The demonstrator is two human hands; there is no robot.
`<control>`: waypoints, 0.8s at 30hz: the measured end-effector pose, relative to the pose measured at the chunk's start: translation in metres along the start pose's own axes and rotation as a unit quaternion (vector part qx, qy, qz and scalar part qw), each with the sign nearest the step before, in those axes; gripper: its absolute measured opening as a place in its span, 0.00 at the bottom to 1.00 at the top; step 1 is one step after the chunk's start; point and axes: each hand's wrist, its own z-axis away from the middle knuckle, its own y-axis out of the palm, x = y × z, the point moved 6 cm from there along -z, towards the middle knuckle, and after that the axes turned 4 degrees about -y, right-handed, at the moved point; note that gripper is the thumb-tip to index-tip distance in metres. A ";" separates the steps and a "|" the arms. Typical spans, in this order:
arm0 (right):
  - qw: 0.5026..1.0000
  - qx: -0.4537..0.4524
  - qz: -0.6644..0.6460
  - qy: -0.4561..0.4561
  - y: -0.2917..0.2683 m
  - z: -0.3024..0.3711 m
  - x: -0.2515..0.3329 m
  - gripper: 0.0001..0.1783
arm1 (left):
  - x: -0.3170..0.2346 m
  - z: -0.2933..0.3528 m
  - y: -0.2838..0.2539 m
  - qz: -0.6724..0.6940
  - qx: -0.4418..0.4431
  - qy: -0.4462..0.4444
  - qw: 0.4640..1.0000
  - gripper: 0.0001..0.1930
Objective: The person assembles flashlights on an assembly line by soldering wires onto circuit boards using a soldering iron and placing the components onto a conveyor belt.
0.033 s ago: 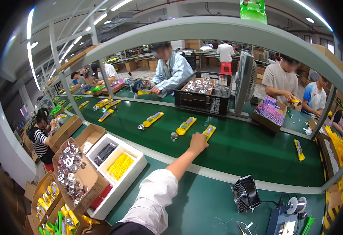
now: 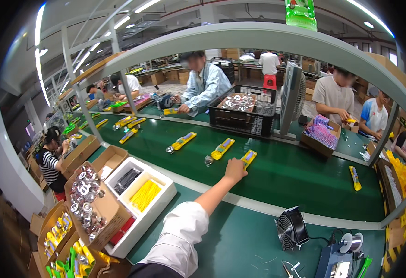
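Observation:
My left hand reaches out over the green belt. Its fingers are curled around the near end of a yellow plastic casing, which has a pale purple part inside; the hand hides that end. Just left of it lies another yellow casing with a round silver piece at its near end. Farther left is a similar yellow casing, also with a silver piece beside it. My right hand is out of view.
A white foam box with yellow and black strips stands near left, beside a carton of silver round pieces. A small black fan and a solder wire spool are near right. Co-workers sit across the belt behind a black crate.
The view has shifted very slightly. My left hand stays at the same yellow casing.

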 end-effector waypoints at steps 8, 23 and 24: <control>0.998 -0.027 -0.039 0.040 -0.008 -0.001 0.002 0.11 | 0.013 0.238 -0.102 0.144 -0.038 0.009 0.989 0.11; 0.990 -0.035 -0.080 -0.109 -0.013 0.007 0.014 0.20 | 0.096 0.390 -0.273 0.122 -0.029 -0.176 0.976 0.11; 0.991 -0.037 -0.074 -0.110 -0.014 0.007 0.016 0.20 | 0.140 0.378 -0.296 0.120 -0.115 -0.181 0.969 0.10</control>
